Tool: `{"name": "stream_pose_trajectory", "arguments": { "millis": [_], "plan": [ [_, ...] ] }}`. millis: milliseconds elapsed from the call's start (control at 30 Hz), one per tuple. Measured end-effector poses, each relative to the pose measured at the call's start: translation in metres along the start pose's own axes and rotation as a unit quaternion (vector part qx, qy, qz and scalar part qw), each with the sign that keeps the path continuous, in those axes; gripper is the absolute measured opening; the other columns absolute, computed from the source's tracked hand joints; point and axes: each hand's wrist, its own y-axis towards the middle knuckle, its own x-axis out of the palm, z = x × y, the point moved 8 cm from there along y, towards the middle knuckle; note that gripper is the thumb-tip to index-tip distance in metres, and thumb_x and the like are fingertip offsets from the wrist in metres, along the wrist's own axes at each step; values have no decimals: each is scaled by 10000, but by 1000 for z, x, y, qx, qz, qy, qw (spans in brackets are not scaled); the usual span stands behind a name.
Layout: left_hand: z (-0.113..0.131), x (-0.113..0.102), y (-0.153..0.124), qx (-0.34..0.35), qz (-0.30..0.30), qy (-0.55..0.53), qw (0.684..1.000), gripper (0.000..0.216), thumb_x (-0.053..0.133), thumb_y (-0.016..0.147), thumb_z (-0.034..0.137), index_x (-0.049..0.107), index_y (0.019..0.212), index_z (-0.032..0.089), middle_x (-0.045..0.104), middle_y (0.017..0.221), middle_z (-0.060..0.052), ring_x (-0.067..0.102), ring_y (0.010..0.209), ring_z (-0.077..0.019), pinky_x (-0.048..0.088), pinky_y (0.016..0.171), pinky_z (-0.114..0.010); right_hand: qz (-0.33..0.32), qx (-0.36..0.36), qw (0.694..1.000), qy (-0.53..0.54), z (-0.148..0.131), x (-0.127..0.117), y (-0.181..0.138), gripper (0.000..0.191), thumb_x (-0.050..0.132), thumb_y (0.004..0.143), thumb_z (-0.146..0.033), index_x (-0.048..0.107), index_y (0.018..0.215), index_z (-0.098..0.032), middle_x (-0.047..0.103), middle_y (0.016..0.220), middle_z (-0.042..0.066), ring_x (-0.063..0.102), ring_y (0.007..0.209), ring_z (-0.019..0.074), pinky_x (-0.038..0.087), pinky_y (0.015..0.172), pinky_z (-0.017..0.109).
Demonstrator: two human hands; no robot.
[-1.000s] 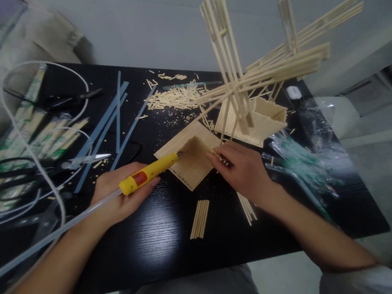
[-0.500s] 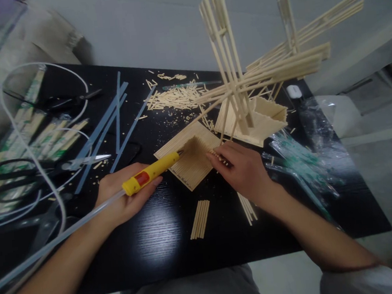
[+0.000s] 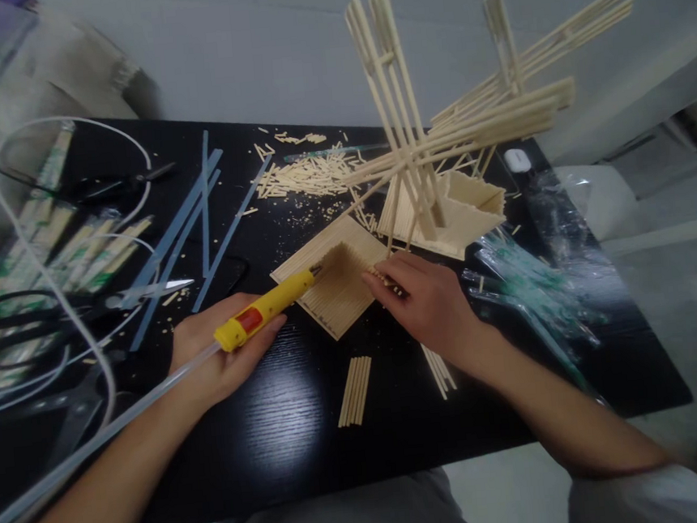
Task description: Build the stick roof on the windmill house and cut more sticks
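My left hand (image 3: 218,346) is wrapped around a yellow pen-style glue gun (image 3: 267,308) with a red patch and a metal tip. A translucent rod (image 3: 124,418) runs out of its back end over my forearm. The tip is at the inner corner of a pale hollow piece made of thin wooden sticks (image 3: 343,303), on the table. At that piece's right side, my right hand (image 3: 421,292) pinches a small row of short wooden sticks (image 3: 379,277); my fingers partly hide them. Whether the tip touches the wood I cannot tell.
A tall stick-built windmill-like model (image 3: 416,154) stands behind my right hand. Cut stick pieces (image 3: 310,174) lie at the back. Scissors (image 3: 113,300), blue strips (image 3: 178,227) and packed sticks (image 3: 55,254) are left. Loose sticks (image 3: 355,391) lie in front, plastic wrap (image 3: 534,286) right.
The whole view has shifted slightly. Both hands keep their grips, and the glue gun's tip stays at the hollow stick piece.
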Motion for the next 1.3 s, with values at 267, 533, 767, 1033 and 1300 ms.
{"name": "stream_pose_trajectory", "arguments": {
  "millis": [267,533,767,1033,1300],
  "plan": [
    [0,3,0,7,1,10,1000,154,628,1002,335,710,1011,205,755,831,6,694,635,-126,538,572,-219,-12,5,1000,1,1,0,1,242,596,1057,-237,626,821,-190,642,763,13,610,710,149,448,668,279],
    [-3,5,-5,-12,5,10,1000,149,633,998,360,700,1007,227,737,807,18,695,635,-127,545,579,-228,-12,-1,1000,3,0,0,1,247,586,1061,-232,621,820,-191,640,763,14,599,708,150,447,671,283],
    [-1,4,-3,-14,-4,8,1000,130,632,1000,344,688,1031,231,737,809,16,665,605,-116,530,555,-232,-20,12,1000,5,1,1,2,272,567,1073,-267,620,813,-204,652,763,15,599,694,147,447,656,281],
    [-4,5,-6,33,-28,-26,999,122,635,997,335,681,1002,222,725,807,7,683,635,-120,529,577,-220,-37,8,999,9,10,-1,9,231,601,1061,-301,678,876,-186,696,845,46,664,783,177,489,725,295],
    [-1,4,-8,61,-95,-99,989,72,683,938,306,666,997,268,704,767,7,658,592,-143,503,536,-264,-68,-15,998,10,20,-4,17,222,645,1038,-369,707,905,-203,726,858,39,672,781,184,488,705,307]
  ]
}}
